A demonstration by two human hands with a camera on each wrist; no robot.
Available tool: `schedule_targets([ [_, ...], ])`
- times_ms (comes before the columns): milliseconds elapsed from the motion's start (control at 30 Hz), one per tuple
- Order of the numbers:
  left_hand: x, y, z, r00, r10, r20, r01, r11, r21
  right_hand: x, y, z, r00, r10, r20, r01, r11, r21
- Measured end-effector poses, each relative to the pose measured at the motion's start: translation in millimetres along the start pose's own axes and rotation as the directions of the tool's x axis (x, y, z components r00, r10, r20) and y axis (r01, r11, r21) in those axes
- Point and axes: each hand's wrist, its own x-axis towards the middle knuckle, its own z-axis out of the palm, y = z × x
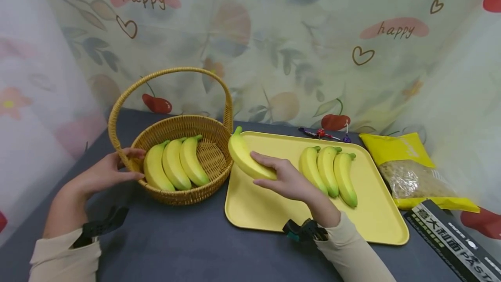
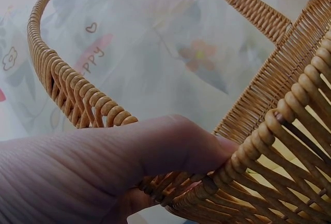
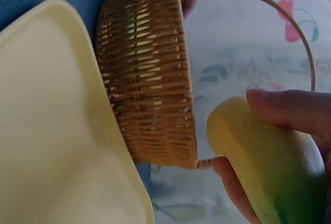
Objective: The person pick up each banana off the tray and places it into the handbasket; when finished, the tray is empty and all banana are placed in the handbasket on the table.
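Head view: banana lifted beside the basket

Right hand (image 1: 289, 182) clamps its grip around a banana (image 1: 246, 156) above the yellow tray (image 1: 254, 212), just beside the wicker basket (image 1: 184, 195). Left hand (image 1: 103, 171) grips the basket's rim. Three bananas (image 1: 176, 164) lie inside.

So there's a yellow banana (image 1: 245, 156) held just off the yellow tray (image 1: 254, 212), over its left edge, stem tip pointing up and back toward the basket. Plain yellow skin, going greenish at one end. The wicker basket (image 1: 213, 142) sits upright on the dark table just beside the tray's left edge, tall hoop handle standing, three more bananas (image 1: 174, 166) lying side by side inside.
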Motion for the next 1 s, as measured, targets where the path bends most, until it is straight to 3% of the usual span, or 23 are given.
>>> schedule_targets([
  [400,-1.8,-1.2,-0.6,1.000,0.006,-0.010,-0.006,1.000,0.006,43.8,-23.5,6.7,0.982,-0.094,0.166,0.105,0.993,-0.056],
  [667,-0.5,-1.7,-1.2,1.000,0.008,0.000,-0.008,1.000,0.003,89.3,-36.1,10.1,0.944,-0.045,0.326,0.041,0.999,0.019],
  [1000,-0.6,0.6,-0.7,1.000,0.000,0.005,0.000,1.000,-0.004,136.5,-44.5,39.6,0.919,-0.021,0.393,0.007,0.999,0.037],
])
